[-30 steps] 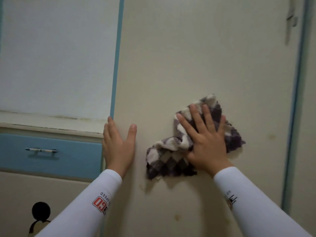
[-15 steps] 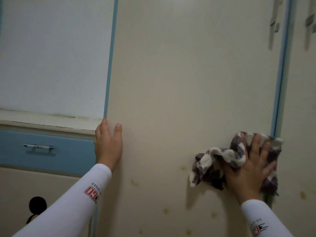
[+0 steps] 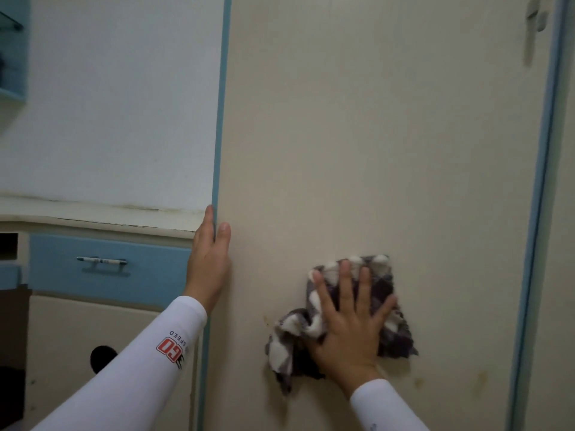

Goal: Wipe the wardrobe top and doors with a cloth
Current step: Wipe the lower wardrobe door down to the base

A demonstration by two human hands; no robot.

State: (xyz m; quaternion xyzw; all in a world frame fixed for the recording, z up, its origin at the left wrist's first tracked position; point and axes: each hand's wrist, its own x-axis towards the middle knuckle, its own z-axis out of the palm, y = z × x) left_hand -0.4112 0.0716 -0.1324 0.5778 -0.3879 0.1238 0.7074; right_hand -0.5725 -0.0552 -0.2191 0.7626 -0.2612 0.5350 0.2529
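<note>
A tall cream wardrobe door (image 3: 373,135) with blue edging fills the middle of the head view. My right hand (image 3: 348,325) lies flat with fingers spread on a crumpled purple-and-white checked cloth (image 3: 395,337), pressing it against the lower part of the door. My left hand (image 3: 208,262) holds the door's left blue edge, thumb on the front face and fingers wrapped behind it. Yellowish stains (image 3: 480,379) mark the door below and right of the cloth.
Left of the door are a white wall panel (image 3: 118,98), a worn ledge (image 3: 102,213) and a blue drawer (image 3: 102,269) with a bar handle. A metal handle (image 3: 536,14) sits at the door's upper right. Another door (image 3: 566,244) adjoins on the right.
My right hand has slid the cloth leftwards from the door's right edge back towards the middle of the door. My left hand stays on the left edge.
</note>
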